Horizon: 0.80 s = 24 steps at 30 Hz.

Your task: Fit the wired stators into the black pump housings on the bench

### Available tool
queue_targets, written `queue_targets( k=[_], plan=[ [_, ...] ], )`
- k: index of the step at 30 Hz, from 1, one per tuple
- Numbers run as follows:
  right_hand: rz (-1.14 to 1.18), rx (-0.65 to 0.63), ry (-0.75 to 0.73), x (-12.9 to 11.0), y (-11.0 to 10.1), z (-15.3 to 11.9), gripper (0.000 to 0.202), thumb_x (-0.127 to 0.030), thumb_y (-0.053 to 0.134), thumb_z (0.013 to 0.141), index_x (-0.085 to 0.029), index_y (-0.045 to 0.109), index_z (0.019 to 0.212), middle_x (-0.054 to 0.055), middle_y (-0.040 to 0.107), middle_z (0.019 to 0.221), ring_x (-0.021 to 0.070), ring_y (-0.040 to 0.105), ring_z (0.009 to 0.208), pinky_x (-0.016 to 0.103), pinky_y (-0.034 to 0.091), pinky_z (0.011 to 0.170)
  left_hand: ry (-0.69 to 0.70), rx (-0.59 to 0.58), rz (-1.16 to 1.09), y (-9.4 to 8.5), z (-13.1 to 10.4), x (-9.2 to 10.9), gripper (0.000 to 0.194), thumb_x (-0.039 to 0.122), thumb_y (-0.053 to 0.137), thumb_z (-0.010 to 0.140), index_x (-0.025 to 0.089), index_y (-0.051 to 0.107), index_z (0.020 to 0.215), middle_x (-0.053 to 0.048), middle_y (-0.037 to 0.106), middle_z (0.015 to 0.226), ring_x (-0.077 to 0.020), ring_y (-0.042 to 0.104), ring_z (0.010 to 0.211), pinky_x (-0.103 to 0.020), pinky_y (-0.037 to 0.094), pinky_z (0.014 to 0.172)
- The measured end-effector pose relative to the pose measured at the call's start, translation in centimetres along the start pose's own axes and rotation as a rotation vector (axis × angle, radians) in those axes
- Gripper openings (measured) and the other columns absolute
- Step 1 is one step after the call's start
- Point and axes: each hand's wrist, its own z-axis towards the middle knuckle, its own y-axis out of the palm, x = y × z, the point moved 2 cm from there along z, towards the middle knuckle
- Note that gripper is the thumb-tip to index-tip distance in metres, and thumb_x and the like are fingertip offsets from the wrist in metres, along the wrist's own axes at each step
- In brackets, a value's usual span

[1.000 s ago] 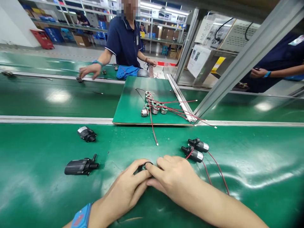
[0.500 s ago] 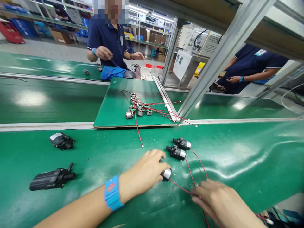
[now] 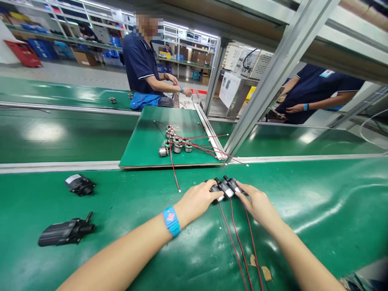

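Three small black pumps with pale labels stand side by side on the green work surface, tilted the same way and close together. My left hand [image 3: 197,199] has its fingers and thumb closed round the left pump [image 3: 220,198], partly hiding it. Between my hands sits the middle pump [image 3: 226,189]. Thumb and fingers of my right hand [image 3: 257,202] pinch the right pump [image 3: 234,185] at its outer side. Red wires [image 3: 235,238] run from the pumps toward me, roughly parallel. A blue band [image 3: 171,221] circles my left wrist.
Two larger black pumps, one short [image 3: 80,184] and one long [image 3: 65,232], lie at the left. Several motor stators [image 3: 177,148] with red wires rest on a raised green board [image 3: 136,157]. A metal post [image 3: 273,85] rises right of it. Co-workers stand beyond.
My left hand has pushed its pump forward, against the other two. The right hand has left the wires and taken hold of the right pump. The pumps have turned and lined up.
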Motion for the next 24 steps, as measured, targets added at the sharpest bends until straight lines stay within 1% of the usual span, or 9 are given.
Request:
queue_targets(
  k=[4, 9, 12, 15, 17, 19, 20, 22, 24],
  plan=[
    [-0.131, 0.048, 0.042, 0.0, 0.2, -0.5, 0.046, -0.042, 0.045, 0.101, -0.013, 0.062, 0.132, 0.016, 0.07, 0.123, 0.0298, 0.069, 0.11, 0.047, 0.057, 0.096, 0.011, 0.024, -0.064, 0.2, 0.0, -0.8, 0.04, 0.02, 0.047, 0.101, 0.039, 0.061, 0.133, -0.002, 0.057, 0.134, -0.0215, 0.067, 0.103, -0.033, 0.054, 0.09],
    [-0.212, 0.039, 0.063, -0.3, 0.5, -0.1, 0.048, -0.042, 0.041, 0.102, -0.01, 0.062, 0.131, 0.017, 0.072, 0.12, 0.0303, 0.07, 0.107, 0.047, 0.058, 0.093, 0.007, 0.058, -0.105, 0.4, -0.3, -0.9, 0.039, 0.02, 0.047, 0.101, 0.038, 0.062, 0.132, -0.005, 0.057, 0.136, -0.0228, 0.067, 0.105, -0.035, 0.054, 0.092],
    [-0.235, 0.043, -0.003, -0.5, 0.5, -0.2, 0.05, -0.042, 0.035, 0.104, -0.01, 0.064, 0.129, 0.017, 0.072, 0.121, 0.0303, 0.07, 0.109, 0.047, 0.058, 0.094, -0.028, 0.065, -0.085, 0.4, -0.5, 0.0, 0.04, 0.024, 0.049, 0.1, 0.039, 0.058, 0.136, -0.006, 0.049, 0.148, -0.0257, 0.068, 0.106, -0.038, 0.055, 0.091],
    [-0.294, 0.153, -0.113, -1.1, -0.3, 0.1, 0.055, -0.05, 0.033, 0.102, -0.013, 0.067, 0.124, 0.016, 0.072, 0.12, 0.0327, 0.068, 0.109, 0.052, 0.055, 0.095, -0.046, 0.083, -0.014, -1.0, -1.8, 0.5, 0.052, 0.023, 0.053, 0.098, 0.04, 0.044, 0.147, -0.009, 0.034, 0.161, -0.0276, 0.068, 0.109, -0.039, 0.057, 0.087],
    [-0.299, 0.208, -0.195, -2.3, -0.9, 0.9, 0.057, -0.057, 0.035, 0.101, -0.016, 0.067, 0.124, 0.014, 0.071, 0.12, 0.0334, 0.066, 0.108, 0.053, 0.054, 0.094, -0.056, 0.097, 0.055, -3.1, -4.1, 0.1, 0.056, 0.023, 0.06, 0.095, 0.035, 0.042, 0.147, -0.011, 0.041, 0.157, -0.0277, 0.066, 0.111, -0.04, 0.056, 0.089],
    [-0.247, 0.199, -0.277, -4.3, -1.2, 2.1, 0.054, -0.06, 0.04, 0.1, -0.02, 0.067, 0.122, 0.011, 0.072, 0.117, 0.0312, 0.066, 0.106, 0.05, 0.053, 0.092, -0.136, 0.087, 0.145, -6.1, -8.1, -1.0, 0.048, 0.03, 0.068, 0.092, 0.028, 0.053, 0.137, -0.009, 0.061, 0.137, -0.0279, 0.066, 0.11, -0.041, 0.055, 0.092],
    [-0.21, 0.173, -0.316, -5.7, -1.1, 2.8, 0.05, -0.059, 0.043, 0.1, -0.021, 0.068, 0.12, 0.01, 0.072, 0.116, 0.0296, 0.066, 0.105, 0.048, 0.053, 0.092, -0.227, 0.055, 0.209, -7.6, -10.7, -1.8, 0.039, 0.034, 0.07, 0.09, 0.026, 0.061, 0.127, -0.009, 0.069, 0.122, -0.0287, 0.067, 0.105, -0.042, 0.055, 0.088],
    [-0.143, 0.101, -0.384, -8.8, -0.6, 4.7, 0.04, -0.052, 0.048, 0.101, -0.023, 0.069, 0.117, 0.009, 0.073, 0.114, 0.0271, 0.066, 0.106, 0.046, 0.051, 0.094, -0.509, 0.01, 0.368, -10.5, -16.4, -3.9, 0.037, 0.041, 0.074, 0.086, 0.022, 0.067, 0.117, -0.011, 0.074, 0.106, -0.0331, 0.069, 0.1, -0.043, 0.054, 0.084],
    [-0.099, 0.032, -0.428, -12.1, 0.5, 7.2, 0.033, -0.045, 0.049, 0.102, -0.023, 0.069, 0.116, 0.008, 0.073, 0.114, 0.0259, 0.065, 0.107, 0.046, 0.049, 0.096, -0.808, 0.028, 0.487, -12.4, -21.9, -6.0, 0.044, 0.056, 0.061, 0.091, 0.018, 0.07, 0.111, -0.013, 0.074, 0.081, -0.0351, 0.072, 0.08, -0.041, 0.054, 0.07]
  ],
)
